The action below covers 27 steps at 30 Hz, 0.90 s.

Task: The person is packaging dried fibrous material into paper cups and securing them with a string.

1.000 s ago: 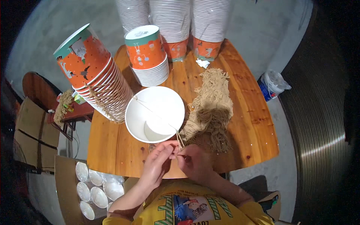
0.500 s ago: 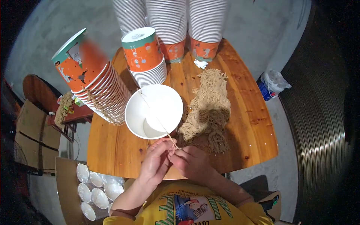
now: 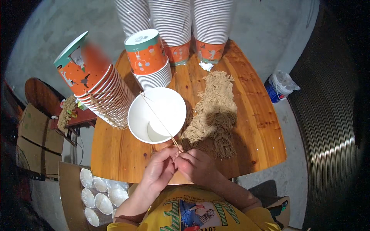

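Note:
A white paper bucket (image 3: 173,106) stands in front of me, its mouth tilted toward me. A thin tan cord (image 3: 158,121) runs from its far rim across the opening to my fingers, doubled near my hands. My left hand (image 3: 158,167) is closed, pinching the cord between thumb and fingers just past the near rim. Against it, my right hand (image 3: 196,165) is also closed on the cord, its fingertips curled and partly hidden. To the right lies a loose bundle of tan cords (image 3: 216,100), partly in shadow.
On the wooden table (image 3: 254,127), leaning orange buckets (image 3: 88,71) with cord handles stand left, an upright stack (image 3: 144,56) behind. Tall wrapped stacks (image 3: 171,19) rise at the back, near crumpled white paper (image 3: 206,66). A box of white buckets (image 3: 103,202) sits lower left.
The white bucket sits slightly further left in view. My hands keep the same hold on the cord, with only slight finger movement.

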Each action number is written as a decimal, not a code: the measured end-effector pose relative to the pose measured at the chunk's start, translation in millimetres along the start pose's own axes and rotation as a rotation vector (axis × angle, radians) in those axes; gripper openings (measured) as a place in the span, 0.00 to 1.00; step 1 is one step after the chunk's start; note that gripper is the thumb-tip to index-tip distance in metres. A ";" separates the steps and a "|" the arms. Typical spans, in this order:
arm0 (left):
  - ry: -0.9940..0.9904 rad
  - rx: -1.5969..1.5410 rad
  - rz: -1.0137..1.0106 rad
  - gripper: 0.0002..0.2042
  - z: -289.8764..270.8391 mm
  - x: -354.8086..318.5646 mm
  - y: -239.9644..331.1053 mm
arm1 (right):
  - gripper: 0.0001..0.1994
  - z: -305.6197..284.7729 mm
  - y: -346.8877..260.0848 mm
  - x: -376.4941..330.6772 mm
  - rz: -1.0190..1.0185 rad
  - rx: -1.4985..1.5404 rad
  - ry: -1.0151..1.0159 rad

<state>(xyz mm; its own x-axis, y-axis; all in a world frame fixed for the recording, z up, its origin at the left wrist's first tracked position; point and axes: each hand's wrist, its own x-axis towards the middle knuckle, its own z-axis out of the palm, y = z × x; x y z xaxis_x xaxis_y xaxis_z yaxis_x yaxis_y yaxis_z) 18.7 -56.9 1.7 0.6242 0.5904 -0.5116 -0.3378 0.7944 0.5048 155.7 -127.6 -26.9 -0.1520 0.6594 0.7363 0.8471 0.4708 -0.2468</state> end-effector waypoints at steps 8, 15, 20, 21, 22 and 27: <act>0.000 0.000 0.008 0.05 4.4 3.5 0.2 | 0.10 -5.7 0.9 0.7 0.002 -0.012 -0.019; -0.106 -0.063 -0.002 0.05 -9.3 16.9 4.3 | 0.06 -10.4 4.1 9.5 -0.150 -0.050 -0.056; -0.019 -0.089 0.004 0.05 1.3 15.8 13.2 | 0.04 -11.9 0.8 11.6 -0.194 -0.027 -0.089; -0.015 -0.115 -0.003 0.05 -0.7 17.6 15.3 | 0.04 -12.5 0.4 12.9 -0.224 -0.055 -0.104; -0.010 -0.142 -0.010 0.05 -1.8 18.8 17.4 | 0.03 -13.3 0.3 14.0 -0.254 -0.083 -0.119; -0.047 -0.176 -0.038 0.05 -1.9 19.7 22.9 | 0.04 -18.8 5.5 20.9 -0.292 -0.074 -0.197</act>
<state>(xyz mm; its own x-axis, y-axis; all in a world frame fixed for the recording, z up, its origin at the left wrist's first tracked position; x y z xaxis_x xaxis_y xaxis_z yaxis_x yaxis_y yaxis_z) 22.0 -26.8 1.9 0.6697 0.5551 -0.4933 -0.4285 0.8314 0.3539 166.7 -122.2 -1.0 -0.4825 0.6066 0.6318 0.7865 0.6176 0.0077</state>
